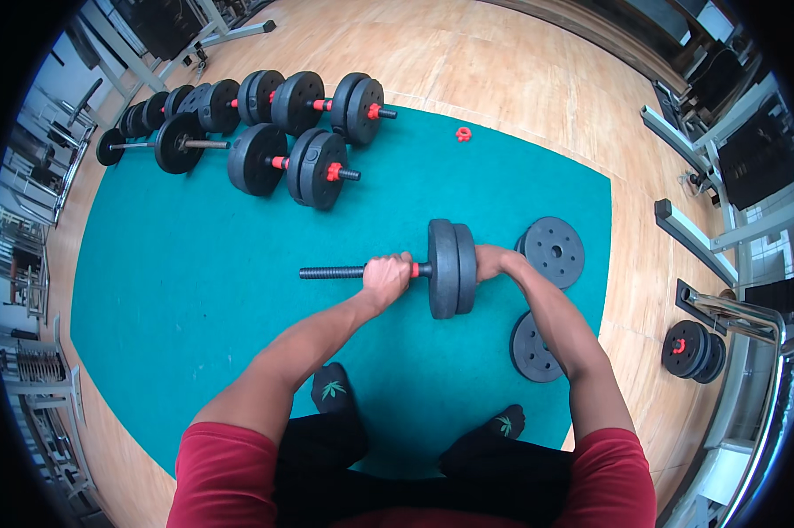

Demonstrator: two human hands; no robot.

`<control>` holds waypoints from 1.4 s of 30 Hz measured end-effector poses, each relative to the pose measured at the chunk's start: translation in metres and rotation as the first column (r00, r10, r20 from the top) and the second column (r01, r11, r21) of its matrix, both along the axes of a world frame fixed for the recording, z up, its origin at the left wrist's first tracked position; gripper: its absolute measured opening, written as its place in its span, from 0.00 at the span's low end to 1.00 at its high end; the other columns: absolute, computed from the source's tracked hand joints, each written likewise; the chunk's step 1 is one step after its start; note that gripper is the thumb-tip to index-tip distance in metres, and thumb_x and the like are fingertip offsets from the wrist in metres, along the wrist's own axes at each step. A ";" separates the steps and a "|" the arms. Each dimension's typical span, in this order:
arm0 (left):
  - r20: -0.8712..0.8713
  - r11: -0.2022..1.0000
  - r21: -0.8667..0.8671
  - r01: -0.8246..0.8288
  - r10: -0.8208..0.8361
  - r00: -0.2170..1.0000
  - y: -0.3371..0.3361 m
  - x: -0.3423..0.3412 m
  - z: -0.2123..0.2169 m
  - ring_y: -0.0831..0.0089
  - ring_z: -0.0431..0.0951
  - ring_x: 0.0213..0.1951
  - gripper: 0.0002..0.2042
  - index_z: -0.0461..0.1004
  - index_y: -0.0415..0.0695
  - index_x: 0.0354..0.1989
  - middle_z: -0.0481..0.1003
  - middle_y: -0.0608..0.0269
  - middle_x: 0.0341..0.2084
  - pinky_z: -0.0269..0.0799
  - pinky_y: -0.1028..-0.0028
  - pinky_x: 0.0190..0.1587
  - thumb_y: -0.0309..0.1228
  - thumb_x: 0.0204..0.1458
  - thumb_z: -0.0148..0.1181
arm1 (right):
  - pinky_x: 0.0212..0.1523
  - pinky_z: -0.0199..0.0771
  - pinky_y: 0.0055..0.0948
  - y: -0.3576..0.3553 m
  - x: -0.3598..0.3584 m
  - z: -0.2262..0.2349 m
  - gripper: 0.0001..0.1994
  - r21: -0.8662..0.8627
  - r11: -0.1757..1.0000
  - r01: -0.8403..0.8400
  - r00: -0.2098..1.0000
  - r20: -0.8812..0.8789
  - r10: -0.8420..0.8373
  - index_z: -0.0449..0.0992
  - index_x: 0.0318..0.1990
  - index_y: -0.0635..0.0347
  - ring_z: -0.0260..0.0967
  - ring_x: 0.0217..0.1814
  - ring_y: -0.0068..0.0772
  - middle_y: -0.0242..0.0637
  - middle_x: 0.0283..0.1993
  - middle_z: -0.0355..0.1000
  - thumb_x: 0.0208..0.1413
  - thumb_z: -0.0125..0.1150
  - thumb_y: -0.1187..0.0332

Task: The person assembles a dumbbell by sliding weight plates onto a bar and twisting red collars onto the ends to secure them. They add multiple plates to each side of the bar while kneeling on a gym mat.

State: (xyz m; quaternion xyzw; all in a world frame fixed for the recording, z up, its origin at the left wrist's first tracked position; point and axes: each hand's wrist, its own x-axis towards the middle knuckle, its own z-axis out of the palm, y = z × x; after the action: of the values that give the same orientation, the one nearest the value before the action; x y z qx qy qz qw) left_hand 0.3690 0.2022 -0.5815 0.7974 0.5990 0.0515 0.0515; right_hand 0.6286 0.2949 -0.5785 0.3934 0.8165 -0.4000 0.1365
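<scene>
A dumbbell bar (331, 273) with a black threaded end lies level across the middle of the view. My left hand (386, 282) is wrapped round it, close to a red collar (415, 271). Two dark grey weight plates (442, 268) stand upright, side by side, on the bar's right part. Against their outer face is my right hand (491, 261), its fingers curled and mostly hidden by the plates, so what they grip does not show. Right of that hand a loose plate (557, 250) lies on the green mat, seemingly atop another. Nearer, one more plate (531, 352) is partly behind my right forearm.
Several loaded dumbbells (322, 172) with red nuts stand in rows at the far left of the green mat (194, 264). A loose red star nut (464, 134) lies near its far edge. Gym machines line both sides; another dumbbell (692, 349) rests at right.
</scene>
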 end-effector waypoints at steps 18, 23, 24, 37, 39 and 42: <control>0.082 0.552 -0.827 0.104 -0.065 0.995 0.059 0.008 0.029 0.59 0.81 0.37 0.15 0.81 0.45 0.33 0.81 0.56 0.32 0.76 0.62 0.40 0.42 0.45 0.66 | 0.42 0.58 0.42 -0.072 -0.006 0.002 0.12 0.827 0.549 0.118 0.989 -0.049 -0.140 0.69 0.34 0.59 0.69 0.40 0.41 0.39 0.25 0.72 0.41 0.63 0.69; -0.013 0.852 -0.507 0.131 -0.159 0.987 0.039 0.011 0.048 0.55 0.82 0.34 0.13 0.80 0.42 0.32 0.80 0.52 0.30 0.77 0.61 0.38 0.39 0.47 0.64 | 0.39 0.58 0.41 -0.053 -0.005 0.013 0.12 0.709 0.704 0.053 0.992 0.043 -0.117 0.70 0.32 0.60 0.72 0.37 0.41 0.41 0.23 0.73 0.40 0.64 0.66; -0.039 0.875 -0.471 0.115 -0.151 0.988 0.035 0.014 0.049 0.54 0.82 0.34 0.12 0.80 0.42 0.32 0.80 0.51 0.30 0.77 0.61 0.38 0.39 0.47 0.64 | 0.41 0.59 0.44 -0.050 -0.004 0.017 0.12 0.641 0.766 0.048 0.990 0.071 -0.121 0.71 0.32 0.60 0.73 0.39 0.42 0.42 0.25 0.74 0.41 0.64 0.66; -0.068 0.943 -0.294 0.156 -0.184 0.981 0.011 0.017 0.027 0.53 0.82 0.31 0.10 0.75 0.45 0.34 0.80 0.51 0.26 0.77 0.57 0.32 0.33 0.43 0.61 | 0.48 0.72 0.42 -0.026 0.009 0.009 0.22 -0.228 0.974 0.003 0.999 -0.048 -0.015 0.76 0.46 0.60 0.74 0.48 0.47 0.48 0.43 0.77 0.39 0.70 0.67; 0.008 0.899 -0.395 0.186 -0.199 0.980 0.023 0.011 0.029 0.53 0.81 0.36 0.15 0.76 0.45 0.39 0.80 0.51 0.31 0.77 0.56 0.35 0.36 0.43 0.62 | 0.50 0.70 0.47 -0.034 0.007 0.012 0.22 -0.047 0.995 0.090 0.996 -0.003 -0.090 0.75 0.47 0.61 0.74 0.48 0.48 0.47 0.42 0.77 0.40 0.69 0.68; 0.150 0.717 -0.674 0.176 -0.099 0.984 0.055 -0.009 0.037 0.56 0.80 0.41 0.21 0.76 0.45 0.44 0.79 0.53 0.36 0.76 0.56 0.40 0.42 0.42 0.65 | 0.52 0.65 0.52 -0.069 -0.010 0.042 0.23 0.456 0.882 0.117 0.987 0.046 -0.155 0.72 0.48 0.63 0.73 0.47 0.46 0.45 0.37 0.77 0.41 0.68 0.69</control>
State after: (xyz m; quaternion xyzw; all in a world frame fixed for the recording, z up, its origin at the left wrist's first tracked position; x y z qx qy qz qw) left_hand 0.3605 0.2575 -0.5440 0.7607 0.5113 -0.1357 0.3763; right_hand 0.6188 0.2261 -0.5369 0.4866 0.8511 -0.1915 0.0461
